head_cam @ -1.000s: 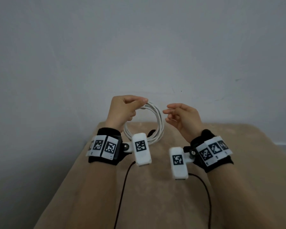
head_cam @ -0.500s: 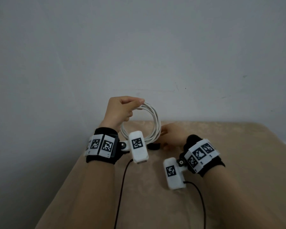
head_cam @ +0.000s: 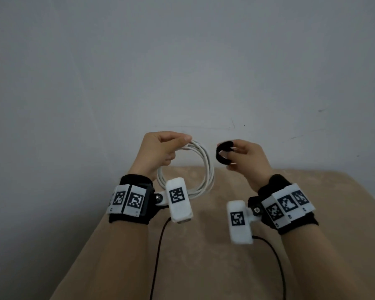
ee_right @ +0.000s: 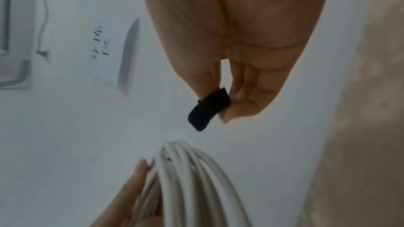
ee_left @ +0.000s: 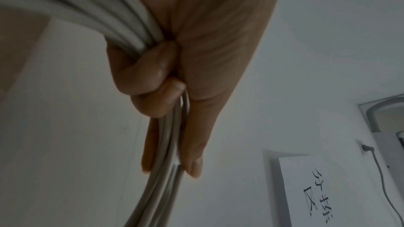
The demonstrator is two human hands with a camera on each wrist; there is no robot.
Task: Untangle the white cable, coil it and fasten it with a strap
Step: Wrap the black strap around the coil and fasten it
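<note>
The white cable [head_cam: 206, 167] hangs as a round coil of several loops above the table's far edge. My left hand [head_cam: 160, 148] grips the coil at its top; in the left wrist view the fingers [ee_left: 153, 82] curl round the bundled strands [ee_left: 166, 170]. A black strap [head_cam: 222, 153], curled into a small ring, is pinched between the thumb and fingers of my right hand [head_cam: 245, 154], just right of the coil. In the right wrist view the strap [ee_right: 210, 108] sits at the fingertips above the cable [ee_right: 192, 179].
A beige table [head_cam: 247, 256] lies below both hands, its far edge against a plain grey wall [head_cam: 182, 61]. Thin black leads [head_cam: 158, 245] run from the wrist cameras toward me. A paper sign [ee_left: 323, 191] hangs on a wall.
My right hand went down to the table beside the coil, picked up the black strap and rose with it to the coil's height. The left hand kept holding the coil.
</note>
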